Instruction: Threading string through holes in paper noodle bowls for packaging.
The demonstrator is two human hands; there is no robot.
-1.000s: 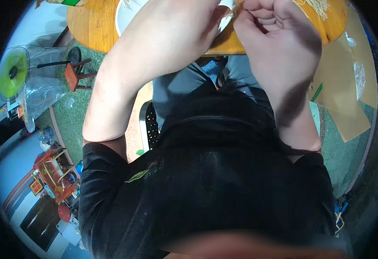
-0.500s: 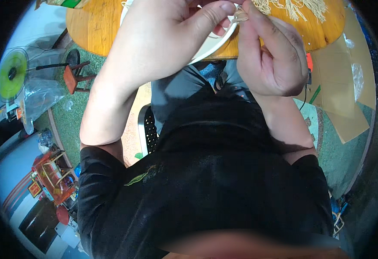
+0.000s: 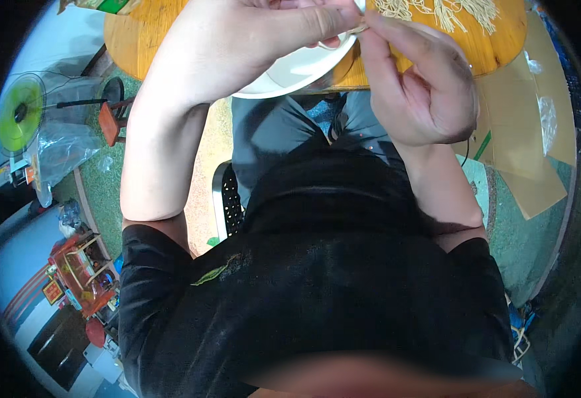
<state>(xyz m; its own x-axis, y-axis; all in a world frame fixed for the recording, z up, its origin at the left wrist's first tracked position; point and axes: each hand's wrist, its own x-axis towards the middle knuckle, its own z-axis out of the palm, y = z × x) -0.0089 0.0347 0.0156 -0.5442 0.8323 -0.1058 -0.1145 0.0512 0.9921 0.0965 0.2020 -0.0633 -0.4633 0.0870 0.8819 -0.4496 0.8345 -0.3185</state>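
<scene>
Pinching cord (image 3: 358, 29) with left hand (image 3: 237, 56) and right hand (image 3: 426, 83), tips clamped, probably for control; bowl (image 3: 290, 78)'s under the left.

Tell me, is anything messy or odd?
Maybe the loose, cream-coloured strands on the orange-brown wooden table: they lie in untidy loops. Crumpled, clear plastic on flat, brown cardboard at the right looks like litter.

Head fisheye is looking steeply down from close above; black T-shirt (image 3: 343, 292) is filling six o'clock, wooden tabletop (image 3: 134, 40) is curving in at twelve.
</scene>
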